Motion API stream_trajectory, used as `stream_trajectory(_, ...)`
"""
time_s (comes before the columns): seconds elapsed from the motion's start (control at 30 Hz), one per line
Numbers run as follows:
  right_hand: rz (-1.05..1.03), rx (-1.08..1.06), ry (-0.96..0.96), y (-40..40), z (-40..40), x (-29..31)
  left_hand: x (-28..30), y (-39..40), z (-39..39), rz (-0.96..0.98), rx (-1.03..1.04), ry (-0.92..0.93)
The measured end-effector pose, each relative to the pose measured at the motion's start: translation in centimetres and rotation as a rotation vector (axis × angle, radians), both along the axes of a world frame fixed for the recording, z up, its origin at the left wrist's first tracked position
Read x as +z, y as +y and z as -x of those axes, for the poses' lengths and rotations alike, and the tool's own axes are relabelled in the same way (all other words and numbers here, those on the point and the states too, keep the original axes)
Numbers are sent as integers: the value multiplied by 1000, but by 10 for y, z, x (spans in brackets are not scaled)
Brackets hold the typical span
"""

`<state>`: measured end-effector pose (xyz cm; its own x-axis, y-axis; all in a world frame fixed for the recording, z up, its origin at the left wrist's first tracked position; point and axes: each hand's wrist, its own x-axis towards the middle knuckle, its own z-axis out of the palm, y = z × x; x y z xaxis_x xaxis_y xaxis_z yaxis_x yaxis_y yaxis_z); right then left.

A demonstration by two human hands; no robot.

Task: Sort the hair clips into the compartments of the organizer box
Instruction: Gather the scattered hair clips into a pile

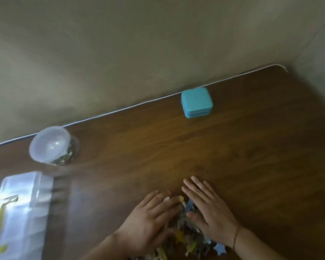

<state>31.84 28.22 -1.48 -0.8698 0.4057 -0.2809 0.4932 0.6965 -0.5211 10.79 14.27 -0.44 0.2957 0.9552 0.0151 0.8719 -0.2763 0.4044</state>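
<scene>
**Wood-grain table, hands over a clip pile**

Dark brown wood-grain table (pixel 233 147) fills the frame. At lower centre, the left hand (pixel 150 220) and right hand (pixel 212 212) lie flat, fingers spread and gripping nothing, over a blurred multicoloured heap of hair clips (pixel 188 239). A clear ribbed plastic organizer box (pixel 24 203) sits lower left. Farther back: a round translucent tub (pixel 51 145) with unclear contents, and a closed rounded teal case (pixel 196 102).

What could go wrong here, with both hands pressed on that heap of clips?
The left hand and right hand lie flat on the pile of clips, so pushing could scatter some. The clear organizer box sits far off at the table's left edge, so carried clips might drop on the way.
</scene>
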Motion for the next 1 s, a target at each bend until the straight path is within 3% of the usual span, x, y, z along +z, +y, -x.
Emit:
stream_trajectory(0.17, 2, 10, 4, -46, 15, 1, -17, -94, 38, 76, 483, -116)
stream_trajectory(0.33, 2, 60, -21, -80, 22, 5, -22, -104, 17, 140, 526, -222)
stream_trajectory(0.5, -7, -80, 129, -61, 47, 11, -20, -86, 2, 123, 589, -306)
stream_trajectory(0.83, -101, 285, -36, -48, 65, 7, -24, -82, -19, 105, 620, -416)
stream_trajectory(0.93, -71, 256, 13, -44, 74, 9, -15, -81, -4, -16, 696, -402)
stream_trajectory(1.0, -26, 198, 57, -39, 94, 15, -3, -81, 25, -250, 889, -332)
